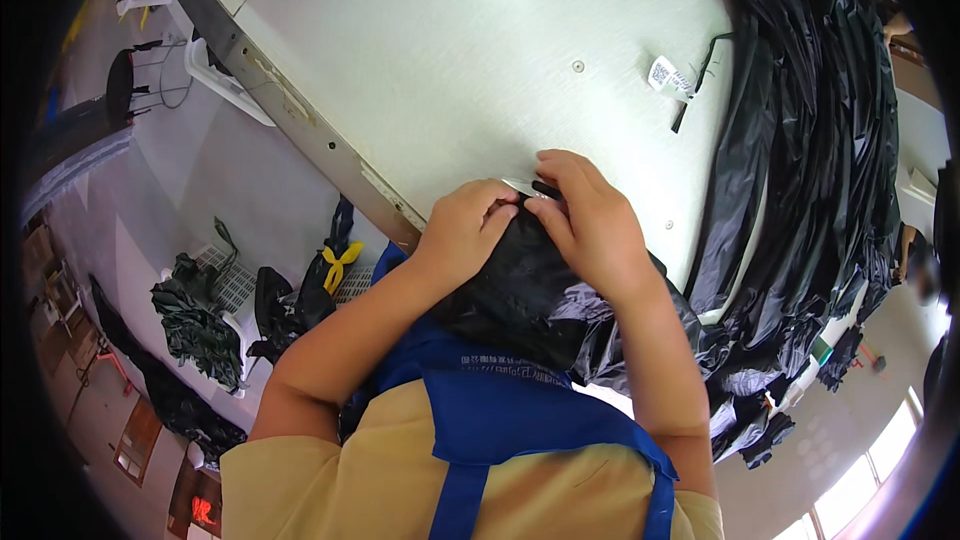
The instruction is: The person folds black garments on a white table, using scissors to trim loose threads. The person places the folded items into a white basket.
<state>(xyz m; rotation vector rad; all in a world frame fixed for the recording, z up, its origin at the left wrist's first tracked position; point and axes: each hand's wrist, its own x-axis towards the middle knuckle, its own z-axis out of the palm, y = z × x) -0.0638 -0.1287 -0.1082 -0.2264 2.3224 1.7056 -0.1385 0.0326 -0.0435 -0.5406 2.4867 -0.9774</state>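
- Long black sheeting (800,140) crowds the right of the bench (450,60); a white tag (668,77) (black cord (680,118) beside it) lies near.
- Glossy, wrinkled black piece (515,270) at the near edge, left hand (465,232) and right hand (595,225) pinching its top.

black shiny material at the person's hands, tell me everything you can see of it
The black material looks like thin, glossy plastic or coated fabric, creased, with pale sheen on its folds. It lies bunched between the blue apron and the pale tabletop, narrowing toward its far end. There the left hand and right hand pinch it; small pale and black bits show between them, too small to identify.
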